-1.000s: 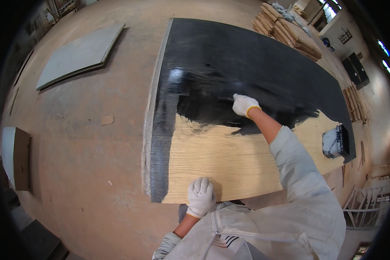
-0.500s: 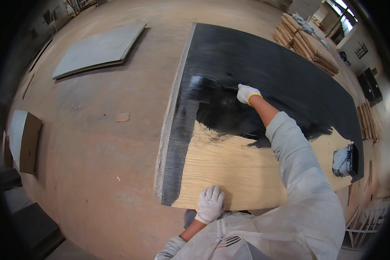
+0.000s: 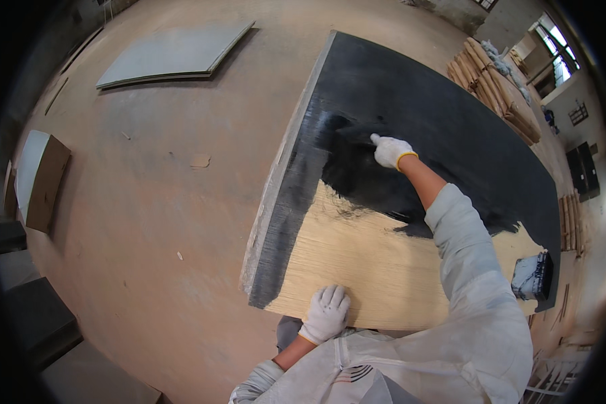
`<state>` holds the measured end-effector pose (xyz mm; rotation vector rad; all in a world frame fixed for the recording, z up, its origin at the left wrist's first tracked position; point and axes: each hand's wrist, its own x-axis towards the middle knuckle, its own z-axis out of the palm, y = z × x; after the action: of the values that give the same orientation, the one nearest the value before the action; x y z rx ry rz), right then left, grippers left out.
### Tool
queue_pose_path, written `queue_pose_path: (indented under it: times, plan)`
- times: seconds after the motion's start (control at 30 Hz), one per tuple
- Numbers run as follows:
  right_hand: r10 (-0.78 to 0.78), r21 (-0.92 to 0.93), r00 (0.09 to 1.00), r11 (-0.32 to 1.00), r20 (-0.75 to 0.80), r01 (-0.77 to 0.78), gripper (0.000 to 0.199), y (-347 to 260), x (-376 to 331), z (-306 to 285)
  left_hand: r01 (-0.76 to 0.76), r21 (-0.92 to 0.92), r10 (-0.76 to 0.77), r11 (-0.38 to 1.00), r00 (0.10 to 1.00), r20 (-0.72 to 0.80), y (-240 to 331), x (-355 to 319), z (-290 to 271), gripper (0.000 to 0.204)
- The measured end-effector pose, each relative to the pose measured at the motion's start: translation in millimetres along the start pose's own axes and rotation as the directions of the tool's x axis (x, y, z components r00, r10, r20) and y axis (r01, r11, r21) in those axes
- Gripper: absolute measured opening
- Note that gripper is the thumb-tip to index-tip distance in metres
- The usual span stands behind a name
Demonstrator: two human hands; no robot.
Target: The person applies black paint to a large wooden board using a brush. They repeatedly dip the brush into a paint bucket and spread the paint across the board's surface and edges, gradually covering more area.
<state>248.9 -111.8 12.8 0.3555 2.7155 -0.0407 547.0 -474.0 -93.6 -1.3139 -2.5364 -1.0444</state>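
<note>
A large wood-grained board [image 3: 357, 266] lies before me, its far part and left strip coated in black paint [image 3: 411, 87] and its near part bare. My right hand [image 3: 392, 152], in a white knitted glove, is closed over the wet black patch with the thumb pointing far left. Whatever it grips is lost against the dark paint. Similarly gloved, my left hand [image 3: 326, 313] rests on the board's near edge, fingers laid over the bare wood. A paint-smeared square tub [image 3: 532, 276] stands near the board's right end.
Pale flat panels [image 3: 175, 54] lie on the floor at the far left. A box-like block [image 3: 42, 180] and dark slabs [image 3: 39, 313] are along the left side. Brown wrapped bundles [image 3: 495, 87] are stacked beyond the board at the right. A cardboard scrap [image 3: 200, 161] lies on the floor.
The whole view has tilted, so the board's far end appears farther right. Across the wet paint, my right hand has shifted slightly left relative to the board. My left hand stays at the near edge.
</note>
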Motion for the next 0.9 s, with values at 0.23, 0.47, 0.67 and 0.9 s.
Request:
queue_pose_path:
  times: [0.23,0.47,0.67,0.9]
  plan:
    - [0.029,-0.138,0.994,0.990,0.103,-0.015,0.063,5.5,-82.8,-1.5,0.001,0.042,0.000,0.999,1.000,-0.028,2.7,0.4,-2.0,0.035]
    - [-0.188,-0.214,0.958,0.948,0.216,0.235,0.063,-73.5,-135.7,18.2,0.006,0.030,-0.005,1.000,0.999,-0.034,-1.8,-3.2,-0.4,0.030]
    - [-0.116,-0.193,0.983,0.971,0.145,0.143,0.069,-36.9,-137.5,15.0,-0.010,0.043,0.011,0.999,1.000,-0.023,-1.1,0.9,-1.5,0.028]
    - [-0.345,-0.289,0.892,0.857,0.292,0.427,0.065,-101.7,-145.0,17.9,0.010,0.063,-0.006,0.998,0.998,-0.058,-0.6,-5.4,4.6,0.030]
